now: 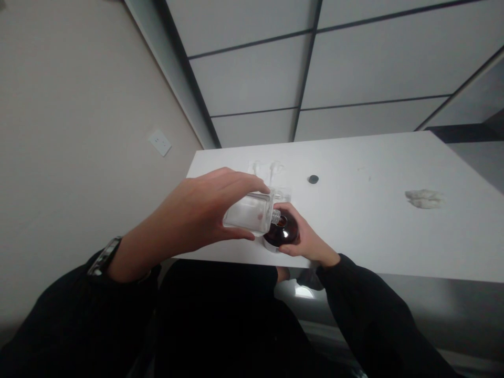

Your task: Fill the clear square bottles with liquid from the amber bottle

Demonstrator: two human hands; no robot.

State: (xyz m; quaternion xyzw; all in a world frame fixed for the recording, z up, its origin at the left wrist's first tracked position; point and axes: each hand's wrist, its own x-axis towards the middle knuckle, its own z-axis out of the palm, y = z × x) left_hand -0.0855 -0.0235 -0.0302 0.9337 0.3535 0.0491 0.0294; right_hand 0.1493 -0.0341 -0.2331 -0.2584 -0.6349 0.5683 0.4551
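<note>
My left hand is closed around a clear glass bottle with a threaded neck, tipped on its side. Clear liquid appears to be inside it. Its mouth points right, at the opening of a dark brown bottle with a pale label. I cannot tell whether the two rims touch or whether liquid is flowing. My right hand wraps round the brown bottle from the right, near the table's front edge. Behind the clear bottle lie translucent pump heads, partly hidden by my left hand and the bottle.
A small dark cap lies on the white table behind the bottles. Farther right is a crumpled, whitish, see-through piece, perhaps gloves or film. A wall with a socket stands on the left, and panelled doors are behind the table.
</note>
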